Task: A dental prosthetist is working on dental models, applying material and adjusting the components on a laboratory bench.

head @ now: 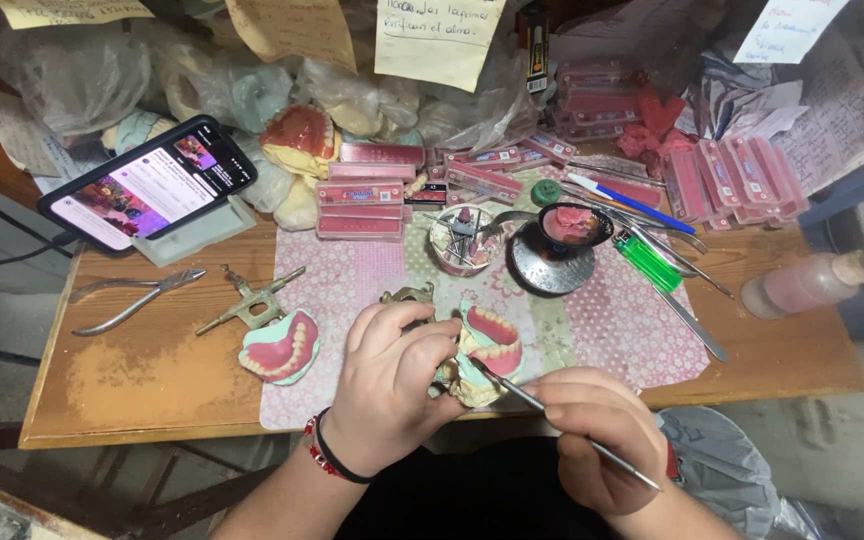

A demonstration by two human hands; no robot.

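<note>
My left hand [389,385] grips a denture model [487,350] with pink wax gums and white teeth on a pale plaster base, mounted on a brass articulator, at the front of the wooden bench. My right hand [597,435] holds a thin metal wax tool [552,415] like a pen, its tip touching the model's front teeth. A second pink denture on a plaster base [280,347] lies to the left on the patterned cloth [612,320].
A phone [147,182] leans on a stand at the back left. Pliers [127,300] and a brass frame [249,302] lie on the left. Stacked pink tooth cards [362,195], a small dish of wax [574,224], a green lighter [648,262], metal tools and a bottle [802,282] fill the back and right.
</note>
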